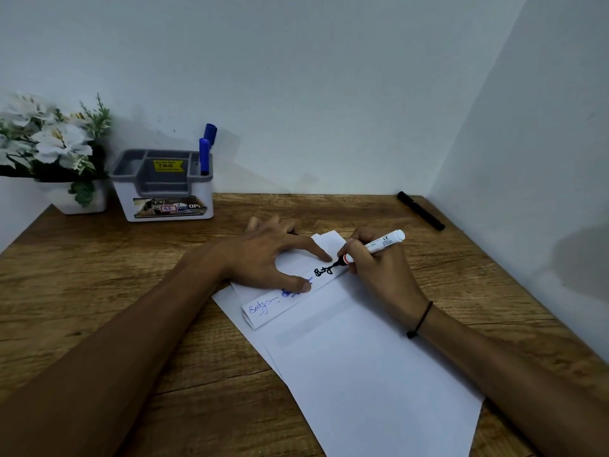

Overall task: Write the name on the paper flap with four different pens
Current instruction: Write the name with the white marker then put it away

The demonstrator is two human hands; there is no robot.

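Note:
A white sheet of paper [369, 364] lies on the wooden desk with a folded flap [263, 313] along its upper edge. The flap carries a thin blue name at its left end, a thicker blue one partly under my thumb, and fresh black letters [323, 271]. My right hand [372, 268] grips a white marker [379, 244] whose black tip touches the flap at the end of the black writing. My left hand [267, 255] lies flat with spread fingers, pressing the flap down.
A grey and white pen holder [163, 186] with two blue pens [206, 150] stands at the back left, beside a white flower pot [66, 159]. A black pen [420, 211] lies at the back right near the wall corner.

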